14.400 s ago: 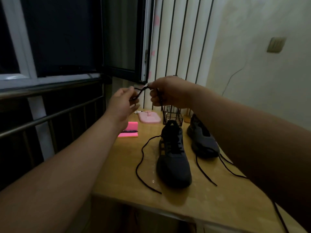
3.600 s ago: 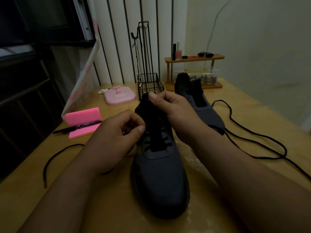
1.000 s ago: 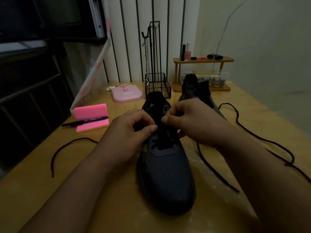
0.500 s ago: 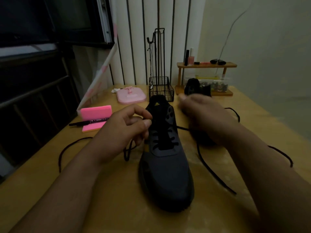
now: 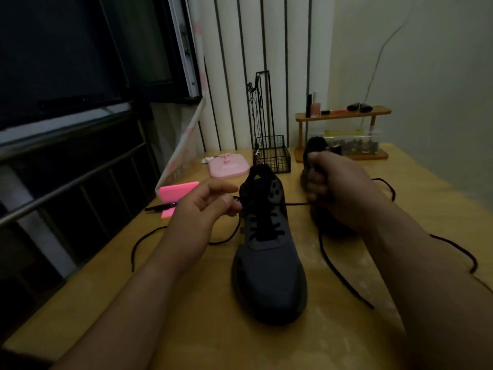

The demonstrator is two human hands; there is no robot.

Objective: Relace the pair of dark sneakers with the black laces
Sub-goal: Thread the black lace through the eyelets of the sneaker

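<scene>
The left hand (image 5: 202,213) pinches one end of the black lace (image 5: 296,204) between thumb and forefinger, close against the upper eyelets. The right hand (image 5: 337,194) is curled into a fist round the other run, which stretches taut across the tongue between the two hands. The lace is thin, soft cord with no stiffness of its own, so I'd judge it best held close to the tip for threading. It looks light and apt to slip back through an eyelet if let slack. Between the hands, and reaching from them toward the person, stands the near sneaker (image 5: 269,265), its lower rows already crossed. It seems light enough to slide on the bench (image 5: 186,329) under a hard tug. The second sneaker (image 5: 316,145) stands just beyond the right hand, mostly hidden by it, and a loose lace (image 5: 393,193) trails out past the right wrist.
</scene>
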